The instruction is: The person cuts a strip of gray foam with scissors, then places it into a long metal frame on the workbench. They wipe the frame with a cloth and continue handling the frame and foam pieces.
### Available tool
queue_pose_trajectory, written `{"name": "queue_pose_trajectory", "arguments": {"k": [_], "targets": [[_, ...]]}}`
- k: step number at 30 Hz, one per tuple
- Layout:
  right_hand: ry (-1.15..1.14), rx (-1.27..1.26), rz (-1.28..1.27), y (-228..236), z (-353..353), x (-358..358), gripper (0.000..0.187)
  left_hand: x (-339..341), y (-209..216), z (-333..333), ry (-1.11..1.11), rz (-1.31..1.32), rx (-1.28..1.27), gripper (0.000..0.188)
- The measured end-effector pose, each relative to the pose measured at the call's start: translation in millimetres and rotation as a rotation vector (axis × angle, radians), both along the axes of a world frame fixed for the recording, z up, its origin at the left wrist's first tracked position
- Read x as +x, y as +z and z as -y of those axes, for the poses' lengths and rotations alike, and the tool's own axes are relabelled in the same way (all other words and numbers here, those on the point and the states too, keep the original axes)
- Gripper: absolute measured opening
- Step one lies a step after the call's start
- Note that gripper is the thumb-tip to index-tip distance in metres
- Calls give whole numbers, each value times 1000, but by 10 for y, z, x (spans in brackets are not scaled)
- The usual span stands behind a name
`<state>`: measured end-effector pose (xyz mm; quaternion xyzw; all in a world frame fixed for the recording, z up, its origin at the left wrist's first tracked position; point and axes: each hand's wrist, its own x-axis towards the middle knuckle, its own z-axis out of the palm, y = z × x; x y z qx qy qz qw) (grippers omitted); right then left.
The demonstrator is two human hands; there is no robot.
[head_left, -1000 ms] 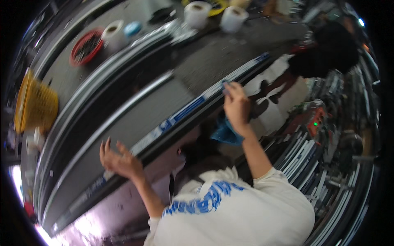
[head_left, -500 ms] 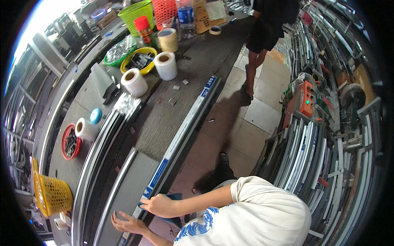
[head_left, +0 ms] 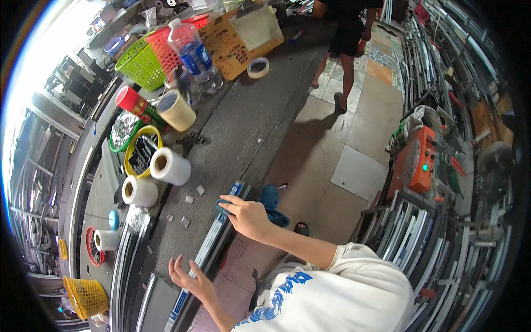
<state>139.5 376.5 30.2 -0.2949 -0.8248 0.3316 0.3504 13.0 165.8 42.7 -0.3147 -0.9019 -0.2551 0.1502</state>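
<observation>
A long silver metal profile (head_left: 207, 246) with blue-and-white film strips lies along the near edge of the dark worktable. My right hand (head_left: 249, 218) is closed on a blue cloth (head_left: 270, 198), near the profile's far end. Part of the cloth shows under the fingertips against the profile; more of it hangs past the table edge. Nearer me, my left hand (head_left: 196, 282) is open, fingers spread and holding nothing, beside the profile. Whether its palm touches the metal is hidden.
White film rolls (head_left: 170, 166), a tape roll (head_left: 177, 110), a red-capped can (head_left: 138, 105) and a plastic bottle (head_left: 193, 55) stand on the table (head_left: 249, 127). Small metal pieces (head_left: 189, 199) lie nearby. Another person (head_left: 343, 50) stands beyond; racked profiles (head_left: 404, 238) line the right.
My right hand has moved with the blue cloth along the profile to its far end. My left hand has followed, still spread. The view has shifted, and the other person's legs have changed position.
</observation>
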Motion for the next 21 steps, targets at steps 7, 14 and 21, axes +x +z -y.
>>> {"name": "queue_pose_trajectory", "arguments": {"k": [7, 14, 21], "targets": [[21, 205, -138, -230, -297, 95, 44, 281, -67, -820, 76, -188, -128, 29], [124, 137, -116, -238, -366, 171, 45, 264, -248, -739, 76, -227, 26, 19], [95, 149, -141, -268, -346, 157, 47, 246, -373, -666, 137, -198, 45, 20]]}}
